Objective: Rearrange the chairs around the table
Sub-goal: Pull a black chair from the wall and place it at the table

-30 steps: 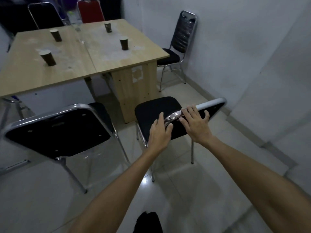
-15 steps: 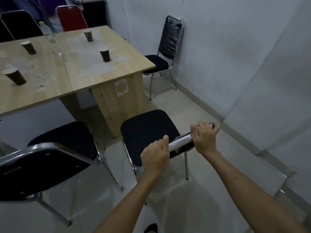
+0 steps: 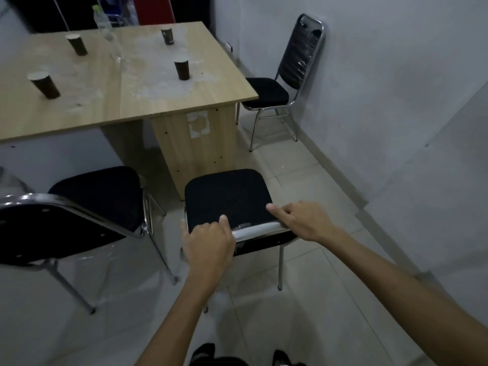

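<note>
A black chair with a chrome frame [image 3: 227, 196] stands right in front of me, its seat facing the wooden table [image 3: 137, 101]. My left hand [image 3: 208, 241] grips the left end of its chrome top rail. My right hand [image 3: 301, 220] grips the right end of the same rail. A second black chair [image 3: 97, 196] stands to its left, its backrest near the left edge of view. A third black chair [image 3: 277, 88] stands by the right wall at the table's far corner.
Several dark paper cups [image 3: 182, 70] and a clear plastic bottle [image 3: 105, 33] stand on the table. A red chair back [image 3: 155, 9] shows behind the table. White walls close in on the right. The floor is pale tile.
Both hands went from resting on the chair's top rail to closed around it. The view has moved nearer the chair, and the seat now sits close to the table's leg panel.
</note>
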